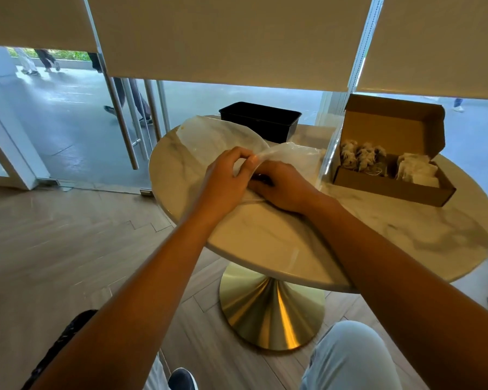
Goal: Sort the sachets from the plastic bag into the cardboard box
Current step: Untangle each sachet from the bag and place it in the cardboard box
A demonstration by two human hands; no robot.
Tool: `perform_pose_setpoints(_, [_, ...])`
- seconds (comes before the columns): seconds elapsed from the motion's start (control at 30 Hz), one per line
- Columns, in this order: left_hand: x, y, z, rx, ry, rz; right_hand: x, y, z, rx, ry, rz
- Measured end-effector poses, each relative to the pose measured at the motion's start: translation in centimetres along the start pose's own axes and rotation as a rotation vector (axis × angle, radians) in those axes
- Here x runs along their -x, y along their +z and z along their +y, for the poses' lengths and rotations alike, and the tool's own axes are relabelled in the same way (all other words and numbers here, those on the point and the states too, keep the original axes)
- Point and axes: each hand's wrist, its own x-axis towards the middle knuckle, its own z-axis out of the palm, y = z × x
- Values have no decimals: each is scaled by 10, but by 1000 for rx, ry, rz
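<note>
At frame centre, the plastic bag is pinched by the left hand and gripped by the right hand. Sachets already fill the cardboard box, right; the bag apparently needs only checking for remaining sachets.

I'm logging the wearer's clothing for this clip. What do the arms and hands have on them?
Nothing shows on them: both forearms are bare, no sleeve in view, and no watch, ring or glove is visible on the left hand or right hand. Pale blue trousers cover the knee below.
</note>
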Motion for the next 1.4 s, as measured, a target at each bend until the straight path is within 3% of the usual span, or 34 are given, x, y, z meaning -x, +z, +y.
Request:
perform_pose_setpoints(0.37, [0, 4, 0, -74, 17, 30, 43, -45, 21, -174, 82, 2])
perform_pose_setpoints(0.67, [4, 22, 16, -369, 281, -116, 78, -65, 34, -256, 156, 9])
perform_pose_setpoints(0.83, [-2, 38, 35, -447, 328, -152, 96, -68, 43, -254, 210, 62])
perform_pose_setpoints(0.93, [-7, 45, 41, -421, 311, -188, 105, -69, 51, -169, 221, 132])
perform_pose_setpoints(1.1, [-15, 61, 45, -369, 361, -312, 110, -71, 57, -256, 233, 207])
perform_pose_setpoints(1.4, [-18, 70, 35, -344, 363, -417, 112, -72, 55, -295, 89, 294])
